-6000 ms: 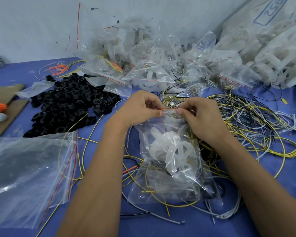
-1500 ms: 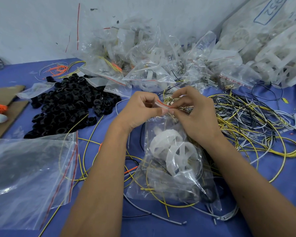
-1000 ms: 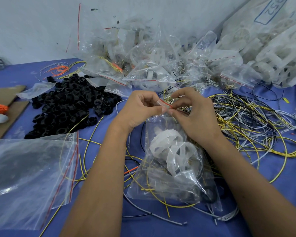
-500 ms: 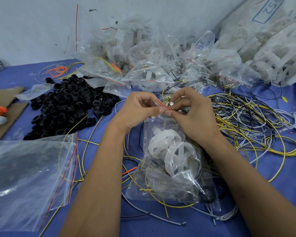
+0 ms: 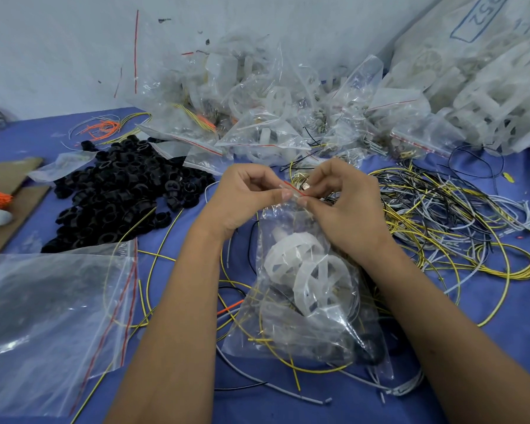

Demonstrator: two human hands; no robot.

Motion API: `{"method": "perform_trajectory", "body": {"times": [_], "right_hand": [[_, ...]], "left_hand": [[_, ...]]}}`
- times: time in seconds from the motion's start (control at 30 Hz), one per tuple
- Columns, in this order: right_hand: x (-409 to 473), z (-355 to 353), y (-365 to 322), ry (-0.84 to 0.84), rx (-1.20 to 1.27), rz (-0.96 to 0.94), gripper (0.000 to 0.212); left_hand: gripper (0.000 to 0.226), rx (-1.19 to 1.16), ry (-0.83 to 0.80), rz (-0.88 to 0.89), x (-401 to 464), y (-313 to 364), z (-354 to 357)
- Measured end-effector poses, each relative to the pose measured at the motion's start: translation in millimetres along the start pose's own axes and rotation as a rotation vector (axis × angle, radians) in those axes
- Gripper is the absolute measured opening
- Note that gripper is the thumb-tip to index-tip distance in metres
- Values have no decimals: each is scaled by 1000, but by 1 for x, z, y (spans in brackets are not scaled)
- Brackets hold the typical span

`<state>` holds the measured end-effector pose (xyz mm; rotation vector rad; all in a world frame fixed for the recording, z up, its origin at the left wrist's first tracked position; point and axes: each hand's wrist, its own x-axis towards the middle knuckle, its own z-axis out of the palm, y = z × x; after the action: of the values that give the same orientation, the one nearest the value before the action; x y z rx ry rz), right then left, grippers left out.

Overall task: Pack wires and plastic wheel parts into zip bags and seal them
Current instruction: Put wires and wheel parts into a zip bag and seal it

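Since six seconds ago both hands have drawn together along the zip strip (image 5: 293, 190), so the pinches that sat apart on it now nearly meet. Left hand (image 5: 248, 199) and right hand (image 5: 344, 206) each pinch that red-lined strip between thumb and fingertips, closed on it. From this grip the bag (image 5: 306, 289) hangs toward 6 o'clock, its lower end resting on the counter (image 5: 502, 332). Inside lie white wheels (image 5: 306, 270) and yellow wires (image 5: 288, 359). Thin film like this is likely light, limp and slippery, and the rigid wheels bulge it, so the strip is the sensible place to hold; squeezing lower would only crumple it. At 3 o'clock lies a wire tangle (image 5: 441, 215), at 9 o'clock black rings (image 5: 120, 194), at 7 o'clock empty bags (image 5: 49, 316), at 12 o'clock filled bags (image 5: 273, 117).
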<state>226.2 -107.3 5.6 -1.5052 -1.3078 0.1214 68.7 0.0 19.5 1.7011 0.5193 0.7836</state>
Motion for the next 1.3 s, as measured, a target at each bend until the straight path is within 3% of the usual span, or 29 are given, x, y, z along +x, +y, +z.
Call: {"method": "perform_trajectory", "body": {"times": [0.2,0.43,0.7,0.93,1.17,1.3], "right_hand": [[-2,-2,-8,-66,-57,-94,35],[-2,-2,-7,-2,12,-58,29],[-4,-2,-14,-92,-2,-94,39],[-3,-1,-11,-6,72,-48,31],[-2,-2,-8,-37,74,16,31],[0,-5,-10,13,137,64,19]], "left_hand": [[30,51,2,-27,2,3,6],[11,44,12,-3,1,4,6],[24,20,-31,3,3,5,6],[14,-25,-75,-61,0,4,7],[19,-134,79,-69,1,5,-3],[7,-244,-30,-151,-1,6,-6]]}}
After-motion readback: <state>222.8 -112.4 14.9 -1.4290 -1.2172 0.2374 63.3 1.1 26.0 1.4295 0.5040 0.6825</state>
